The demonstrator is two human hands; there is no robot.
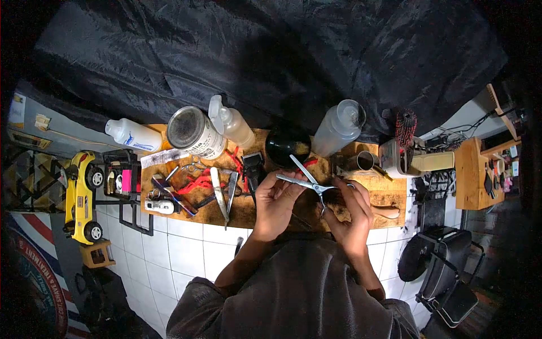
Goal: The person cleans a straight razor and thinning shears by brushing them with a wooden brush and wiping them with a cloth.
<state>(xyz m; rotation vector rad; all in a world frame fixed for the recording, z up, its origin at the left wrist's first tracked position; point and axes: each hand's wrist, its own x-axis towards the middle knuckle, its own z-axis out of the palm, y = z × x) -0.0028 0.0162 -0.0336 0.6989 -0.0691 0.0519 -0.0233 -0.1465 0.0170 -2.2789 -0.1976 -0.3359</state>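
Observation:
Over the wooden table I have a pair of thinning scissors [317, 187], its blades spread apart: one is toothed like a comb, the other points up and left. My right hand [352, 219] is closed on the finger loops. At the toothed blade, the fingers of my left hand [275, 206] are bent and pressed together against it; their exact contact is partly hidden. Behind the scissors stands a black bowl [287, 148]. A black hair clipper [253, 169] lies to the left of my left hand, near a straight razor [218, 192].
The wooden table [389, 189] also bears a spray bottle [232, 123], a large can [195, 133], a clear bottle [340, 127], a white bottle [134, 134] and a metal cup [366, 161]. A round brush [405, 129] stands at right. Black cloth [169, 62] hangs behind.

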